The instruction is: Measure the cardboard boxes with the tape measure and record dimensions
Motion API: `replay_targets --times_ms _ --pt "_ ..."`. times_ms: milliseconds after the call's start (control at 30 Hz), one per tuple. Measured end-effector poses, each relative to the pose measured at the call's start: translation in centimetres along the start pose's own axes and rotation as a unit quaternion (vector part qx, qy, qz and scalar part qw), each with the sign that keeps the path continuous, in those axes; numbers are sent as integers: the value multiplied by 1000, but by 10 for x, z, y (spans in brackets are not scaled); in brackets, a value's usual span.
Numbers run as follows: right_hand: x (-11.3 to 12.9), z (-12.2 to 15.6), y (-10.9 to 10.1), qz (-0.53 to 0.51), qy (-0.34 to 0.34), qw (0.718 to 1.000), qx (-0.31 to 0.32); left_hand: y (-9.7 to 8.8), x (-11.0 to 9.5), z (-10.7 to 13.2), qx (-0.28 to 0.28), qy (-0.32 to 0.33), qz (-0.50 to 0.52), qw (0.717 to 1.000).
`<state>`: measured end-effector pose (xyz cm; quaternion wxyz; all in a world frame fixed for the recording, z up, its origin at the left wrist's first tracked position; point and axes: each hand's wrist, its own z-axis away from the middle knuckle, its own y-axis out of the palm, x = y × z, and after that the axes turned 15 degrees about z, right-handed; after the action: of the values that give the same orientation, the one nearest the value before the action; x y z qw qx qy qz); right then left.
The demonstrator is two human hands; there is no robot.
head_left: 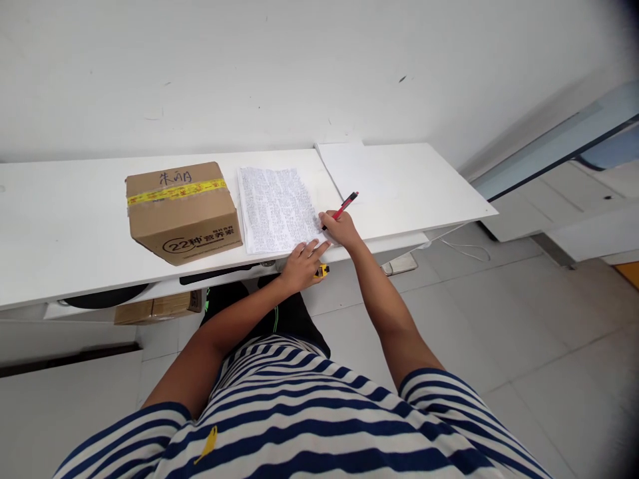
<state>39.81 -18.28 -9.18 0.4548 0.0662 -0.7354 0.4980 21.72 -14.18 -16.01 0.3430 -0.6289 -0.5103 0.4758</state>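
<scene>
My right hand (341, 228) is closed round a red and black pen (344, 207), its lower end at the right edge of a sheet of paper (277, 206) covered in dense handwriting. Close beside it, my left hand (301, 266) rests with fingers stretched out and apart over the sheet's lower right corner and the desk's front edge. Partly hidden by this hand is a small yellow and black thing (323, 271); whether the hand touches it I cannot tell. The written sheet lies flat on the white desk (399, 193).
A taped cardboard box (182, 209) stands left of the sheet. Blank white paper (342, 166) lies toward the wall, right of the writing. Below the desk are another cardboard box (160, 307) and a dark round object (104, 296). A white cable (462, 246) trails at the right.
</scene>
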Motion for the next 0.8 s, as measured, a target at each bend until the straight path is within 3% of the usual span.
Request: replay_targets --times_ms 800 --pt "-2 1 -2 0 4 1000 -1 4 0 0 -21 10 -33 999"
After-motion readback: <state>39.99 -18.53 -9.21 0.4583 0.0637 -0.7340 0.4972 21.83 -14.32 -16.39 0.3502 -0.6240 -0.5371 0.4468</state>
